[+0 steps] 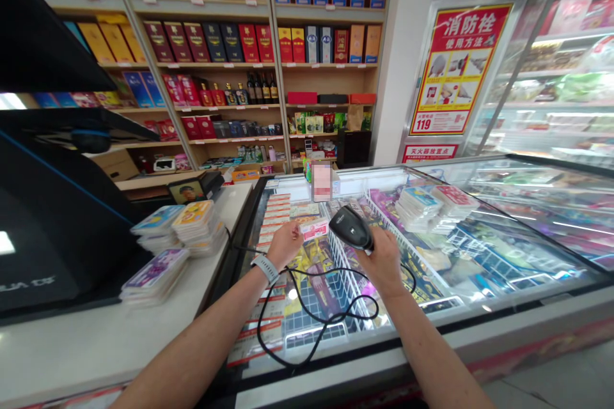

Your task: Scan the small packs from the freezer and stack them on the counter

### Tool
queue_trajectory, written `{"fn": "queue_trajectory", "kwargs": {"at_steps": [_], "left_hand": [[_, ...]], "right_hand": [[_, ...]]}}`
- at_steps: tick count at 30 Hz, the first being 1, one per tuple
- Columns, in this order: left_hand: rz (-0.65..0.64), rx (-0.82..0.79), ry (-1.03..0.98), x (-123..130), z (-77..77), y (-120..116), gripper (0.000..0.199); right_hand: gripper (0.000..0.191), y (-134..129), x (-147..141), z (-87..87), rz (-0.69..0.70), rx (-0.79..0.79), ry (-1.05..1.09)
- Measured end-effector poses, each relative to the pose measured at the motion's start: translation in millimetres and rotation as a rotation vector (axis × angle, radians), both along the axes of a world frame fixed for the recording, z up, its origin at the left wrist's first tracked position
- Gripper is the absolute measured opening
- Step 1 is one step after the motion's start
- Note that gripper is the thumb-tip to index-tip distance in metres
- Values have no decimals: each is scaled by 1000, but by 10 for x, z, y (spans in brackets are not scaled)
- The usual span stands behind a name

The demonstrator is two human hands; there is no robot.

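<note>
My right hand [384,262] grips a black handheld barcode scanner [352,227], its head pointing to the left. My left hand [285,244] pinches a small pink-and-white packet [314,230] at its fingertips, close to the scanner's nose. A black coiled cable [307,313] runs from the scanner across the glass freezer lid [503,230] below both wrists. A grey band sits on my left wrist [265,268].
Stacks of packaged cards [199,227] lie on the white counter [96,339] to the left, and more stacks [417,208] lie under the freezer glass. Shelves of boxed liquor [215,45] stand behind. A black monitor [48,217] blocks the left side.
</note>
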State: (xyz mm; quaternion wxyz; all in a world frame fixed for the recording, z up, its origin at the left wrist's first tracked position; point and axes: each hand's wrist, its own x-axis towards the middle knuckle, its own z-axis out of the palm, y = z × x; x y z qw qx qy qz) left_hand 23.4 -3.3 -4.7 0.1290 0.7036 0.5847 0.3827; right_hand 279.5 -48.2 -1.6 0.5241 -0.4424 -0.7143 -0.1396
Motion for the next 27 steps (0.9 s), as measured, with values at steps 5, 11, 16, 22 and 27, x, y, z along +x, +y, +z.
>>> {"fn": "queue_trajectory", "kwargs": {"at_steps": [5,11,16,22,27], "left_hand": [[-41,-10,-67,9,10,-9,19],[-72,44,12,45,67,-48,50],[-31,28,-7,68,81,-66,46],[25,-4,-189,54,47,-28,40],[12,-2,-380,47,73,-23,50]], "right_hand": [[20,2,1,-10,11,-35,-2],[18,-5,-3,5,15,-21,-20],[20,-14,-4,20,33,-18,-39],[19,13,-2,-18,16,-32,-34],[22,40,7,-48,14,-17,-11]]}}
